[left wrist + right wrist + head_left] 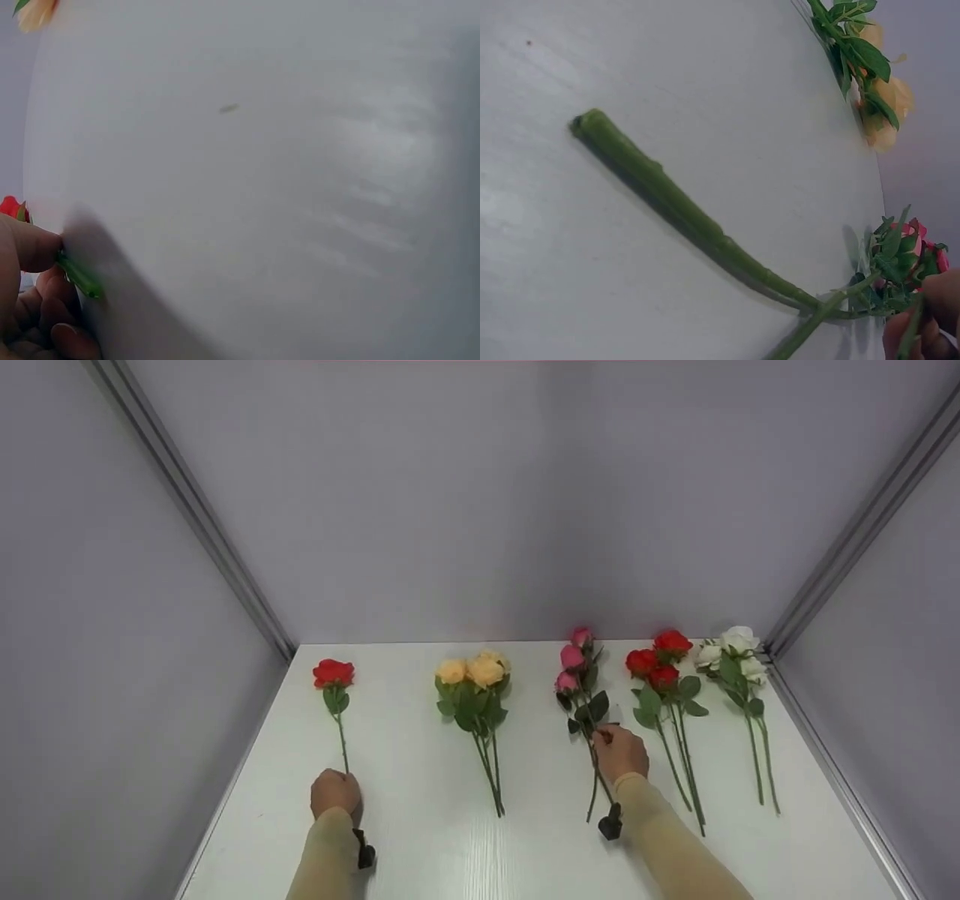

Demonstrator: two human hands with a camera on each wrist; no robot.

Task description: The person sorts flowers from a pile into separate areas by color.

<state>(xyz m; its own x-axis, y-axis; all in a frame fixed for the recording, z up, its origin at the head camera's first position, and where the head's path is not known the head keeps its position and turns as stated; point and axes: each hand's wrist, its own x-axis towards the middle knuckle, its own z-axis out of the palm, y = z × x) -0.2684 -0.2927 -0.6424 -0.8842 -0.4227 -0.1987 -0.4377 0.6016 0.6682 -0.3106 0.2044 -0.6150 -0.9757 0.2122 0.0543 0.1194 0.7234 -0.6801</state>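
At the left of the table, my left hand (334, 793) grips the lower stem of a single red rose (334, 673), its bloom pointing to the back. The left wrist view shows the green stem end (84, 280) sticking out between thumb and fingers. My right hand (621, 751) pinches a stem among the pink roses (572, 658), right of the middle. In the right wrist view, a thick green stem (667, 195) lies on the table and crosses another near the fingers. Dark leaves sit just beyond the right fingertips.
Yellow roses (486, 671) lie bunched between my hands, stems toward me. Right of the pink ones lie three red roses (664, 675), then white roses (741, 640) near the right edge. Grey walls (480, 510) enclose the white table (420, 855) at the back and sides.
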